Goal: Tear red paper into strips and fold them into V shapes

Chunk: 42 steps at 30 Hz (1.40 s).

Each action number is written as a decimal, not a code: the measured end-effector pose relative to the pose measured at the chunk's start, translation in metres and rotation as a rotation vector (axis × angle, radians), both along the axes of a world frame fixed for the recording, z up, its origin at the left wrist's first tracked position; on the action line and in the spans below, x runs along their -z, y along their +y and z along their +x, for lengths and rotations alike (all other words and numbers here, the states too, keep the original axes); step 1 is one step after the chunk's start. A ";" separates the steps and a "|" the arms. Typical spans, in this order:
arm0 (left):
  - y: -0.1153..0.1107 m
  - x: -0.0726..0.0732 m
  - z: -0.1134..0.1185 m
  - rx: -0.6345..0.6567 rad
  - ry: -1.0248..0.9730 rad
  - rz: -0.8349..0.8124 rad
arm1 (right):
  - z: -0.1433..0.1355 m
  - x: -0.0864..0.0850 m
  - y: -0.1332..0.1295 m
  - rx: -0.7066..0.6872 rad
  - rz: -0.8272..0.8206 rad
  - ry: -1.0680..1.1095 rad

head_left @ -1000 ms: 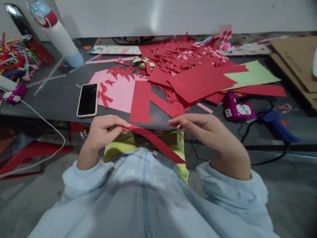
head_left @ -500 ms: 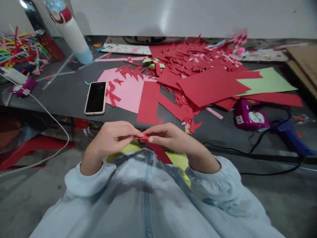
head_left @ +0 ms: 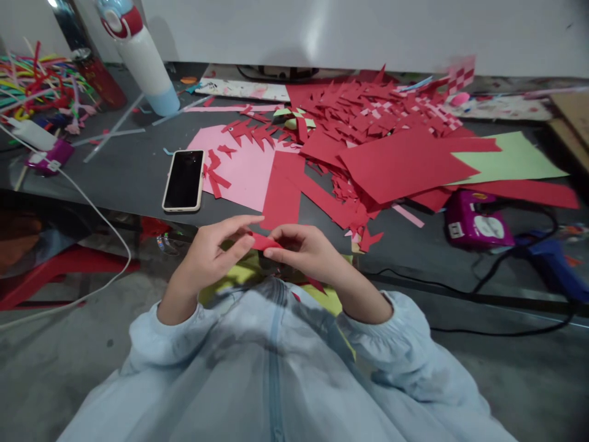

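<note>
A small folded piece of red paper (head_left: 263, 241) is held between my two hands, just off the table's front edge. My left hand (head_left: 216, 248) has its thumb at the paper's left end, with the index finger lifted a little above it. The right end is pinched between thumb and fingers of my right hand (head_left: 304, 248). More red paper (head_left: 316, 284) shows below my right hand, over something yellow-green. Beyond my hands lie a red sheet (head_left: 280, 190) and a pink sheet (head_left: 248, 166) bearing red cut pieces.
A phone (head_left: 184, 181) lies left of the pink sheet. A white bottle (head_left: 147, 70) stands behind it. Red paper scraps (head_left: 368, 110) are heaped at the back. To the right are a purple box (head_left: 476, 221), a blue glue gun (head_left: 552, 264) and a black cable.
The left index finger has lifted from the red paper, and the paper between my hands shows more of its surface. The strip hanging below is now mostly hidden. The view has shifted slightly.
</note>
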<state>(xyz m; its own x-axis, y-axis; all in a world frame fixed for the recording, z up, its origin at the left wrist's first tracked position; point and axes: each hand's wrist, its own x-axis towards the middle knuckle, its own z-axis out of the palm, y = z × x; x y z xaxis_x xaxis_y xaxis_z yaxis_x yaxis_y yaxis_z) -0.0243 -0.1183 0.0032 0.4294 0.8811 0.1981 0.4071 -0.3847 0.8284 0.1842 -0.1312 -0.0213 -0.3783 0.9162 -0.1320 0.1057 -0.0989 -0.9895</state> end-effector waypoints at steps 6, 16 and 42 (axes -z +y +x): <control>0.004 0.015 0.010 -0.136 -0.121 -0.131 | -0.004 0.006 0.003 0.115 0.211 -0.283; 0.010 0.026 0.014 -0.216 -0.388 -0.328 | -0.005 0.004 0.002 0.086 0.155 -0.224; 0.006 0.027 0.020 -0.333 -0.365 -0.201 | -0.010 0.015 -0.005 0.104 0.233 -0.204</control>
<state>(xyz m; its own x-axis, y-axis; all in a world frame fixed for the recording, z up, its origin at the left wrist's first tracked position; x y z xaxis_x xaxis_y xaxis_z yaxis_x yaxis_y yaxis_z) -0.0043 -0.1125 -0.0235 0.0549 0.9939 0.0959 0.1518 -0.1033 0.9830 0.1740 -0.1367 -0.0366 -0.2688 0.9629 0.0225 0.3055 0.1074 -0.9461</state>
